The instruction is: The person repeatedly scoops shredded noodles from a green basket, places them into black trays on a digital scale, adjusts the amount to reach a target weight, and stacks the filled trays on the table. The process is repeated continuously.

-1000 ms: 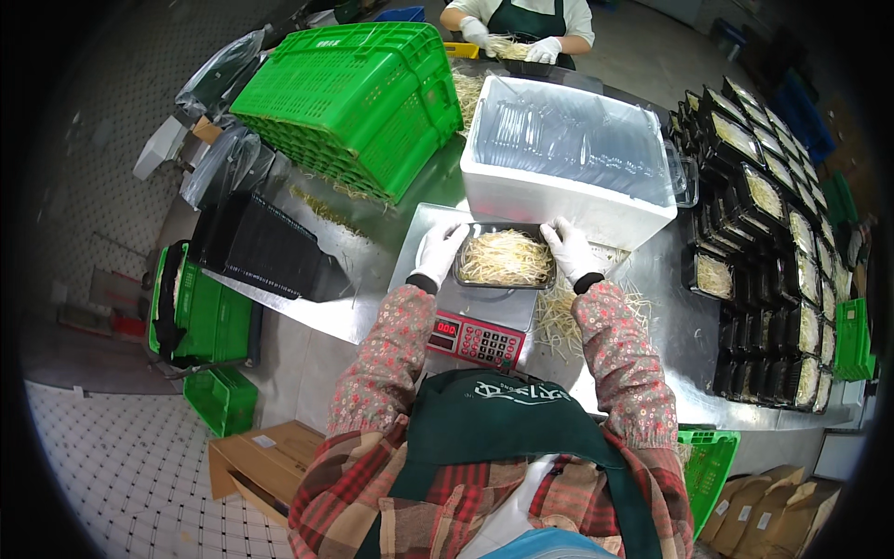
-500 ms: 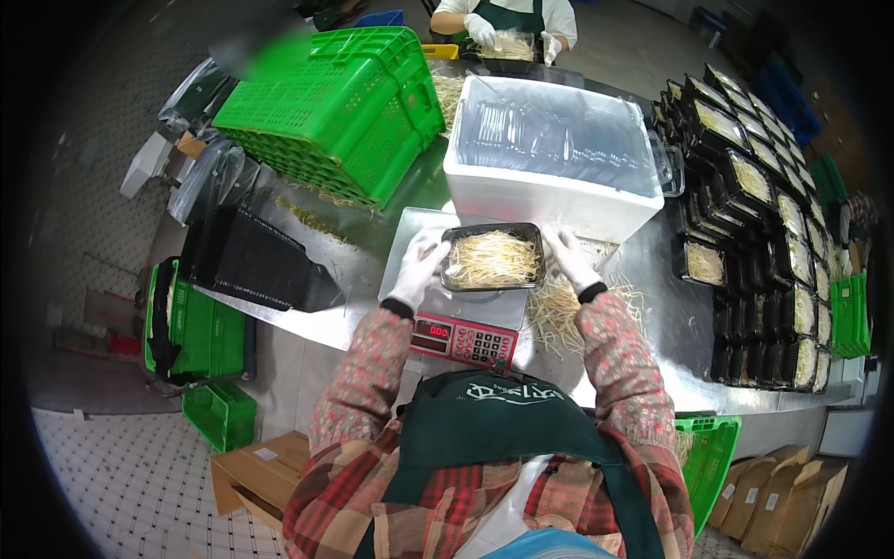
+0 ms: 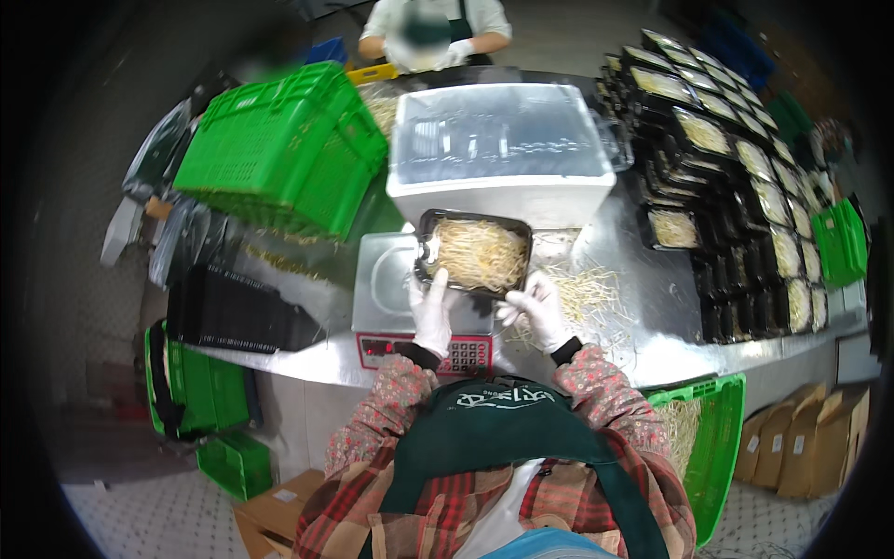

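Observation:
A black plastic tray (image 3: 424, 250) heaped with pale bean sprouts (image 3: 480, 253) is lifted above a red-fronted weighing scale (image 3: 384, 279). My left hand (image 3: 431, 312), in a white glove, grips the tray's near left edge. My right hand (image 3: 533, 307), also gloved, touches the tray's near right corner. Loose sprouts (image 3: 582, 293) lie scattered on the steel table (image 3: 661, 349) just right of the scale.
A white foam box (image 3: 494, 191) of clear lids stands behind the scale. Green crates (image 3: 279, 154) lie at the left, stacked black trays (image 3: 233, 317) near them. Filled trays (image 3: 736, 158) are piled on the right. Another person (image 3: 433, 28) works across the table. A green crate (image 3: 712, 438) sits at my right.
The tray of sprouts has come up off the scale platform and shifted right, toward the foam box. Both hands moved with it.

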A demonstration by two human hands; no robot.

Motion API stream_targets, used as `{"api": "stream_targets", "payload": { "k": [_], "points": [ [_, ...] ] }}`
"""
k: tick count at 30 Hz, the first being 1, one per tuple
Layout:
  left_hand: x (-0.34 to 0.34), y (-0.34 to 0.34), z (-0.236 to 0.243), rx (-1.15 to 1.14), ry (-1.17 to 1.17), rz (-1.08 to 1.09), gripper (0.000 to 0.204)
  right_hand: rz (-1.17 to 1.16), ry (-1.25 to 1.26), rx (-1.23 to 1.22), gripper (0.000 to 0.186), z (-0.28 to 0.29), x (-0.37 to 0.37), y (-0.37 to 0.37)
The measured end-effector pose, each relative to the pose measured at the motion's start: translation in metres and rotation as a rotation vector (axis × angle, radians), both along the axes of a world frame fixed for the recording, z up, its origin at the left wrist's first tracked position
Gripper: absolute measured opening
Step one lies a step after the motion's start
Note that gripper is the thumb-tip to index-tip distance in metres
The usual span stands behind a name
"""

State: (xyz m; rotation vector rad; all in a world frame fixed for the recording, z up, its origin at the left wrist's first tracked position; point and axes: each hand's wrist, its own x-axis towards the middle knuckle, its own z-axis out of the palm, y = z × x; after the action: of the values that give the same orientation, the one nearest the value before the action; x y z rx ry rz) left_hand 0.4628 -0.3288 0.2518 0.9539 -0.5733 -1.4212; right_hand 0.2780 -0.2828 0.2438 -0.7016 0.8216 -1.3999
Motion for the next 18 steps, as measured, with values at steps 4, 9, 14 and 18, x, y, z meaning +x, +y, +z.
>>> {"api": "stream_targets", "payload": {
  "k": [4, 9, 14, 18],
  "points": [
    [-0.039, 0.005, -0.006, 0.182, 0.331, -0.487, 0.052, 0.160, 0.031, 0.150, 0.022, 0.003, -0.021, 0.024],
    [-0.087, 0.005, -0.016, 0.148, 0.050, -0.704, 0.051, -0.024, 0.497, 0.147, 0.024, 0.018, -0.127, 0.030],
    [-0.146, 0.012, -0.006, -0.139, -0.107, -0.930, 0.104, -0.368, 0.406, 0.049, 0.018, -0.011, -0.196, 0.024],
    [-0.110, -0.003, -0.005, -0.093, -0.187, -1.052, 0.099, -0.998, 0.264, -0.041, 0.017, -0.071, -0.302, -0.021]
  ]
}}
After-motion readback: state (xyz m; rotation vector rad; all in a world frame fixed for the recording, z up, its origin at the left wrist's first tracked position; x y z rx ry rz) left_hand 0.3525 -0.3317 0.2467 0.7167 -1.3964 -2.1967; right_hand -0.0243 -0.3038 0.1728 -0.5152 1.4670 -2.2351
